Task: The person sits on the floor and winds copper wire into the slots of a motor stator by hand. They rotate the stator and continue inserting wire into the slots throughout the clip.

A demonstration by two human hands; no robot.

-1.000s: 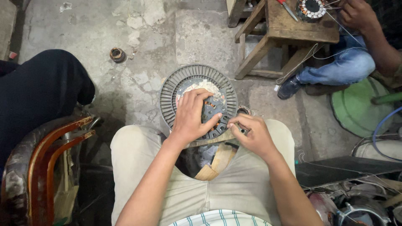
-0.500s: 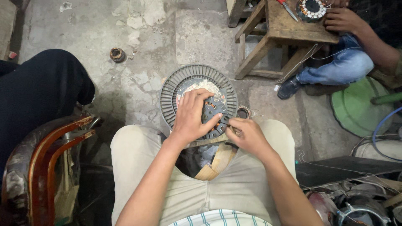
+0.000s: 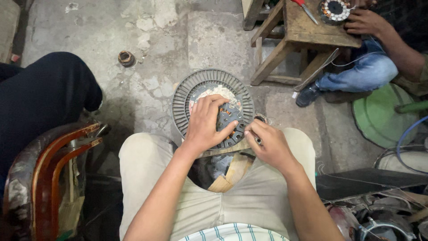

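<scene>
A round grey finned motor stator (image 3: 187, 96) with copper windings rests upright against my knees on a strip of wood. My left hand (image 3: 206, 122) lies flat over its centre, fingers spread, pressing on it. My right hand (image 3: 267, 143) is at its lower right edge, fingers pinched on a small thin metal tool or wire end; what it is cannot be made out. A wooden piece (image 3: 232, 176) sits between my thighs under the stator.
Another person sits at the upper right with a hand (image 3: 365, 20) on a second stator (image 3: 334, 10) on a small wooden stool (image 3: 307, 33). A dark-trousered leg (image 3: 44, 98) is at left, a red chair arm (image 3: 53, 160) beside it, a green bin (image 3: 383, 120) and scrap parts at right.
My right hand has shifted slightly left and down along the stator's lower right edge. The other person's hand has moved across the stool top. My left hand stays put.
</scene>
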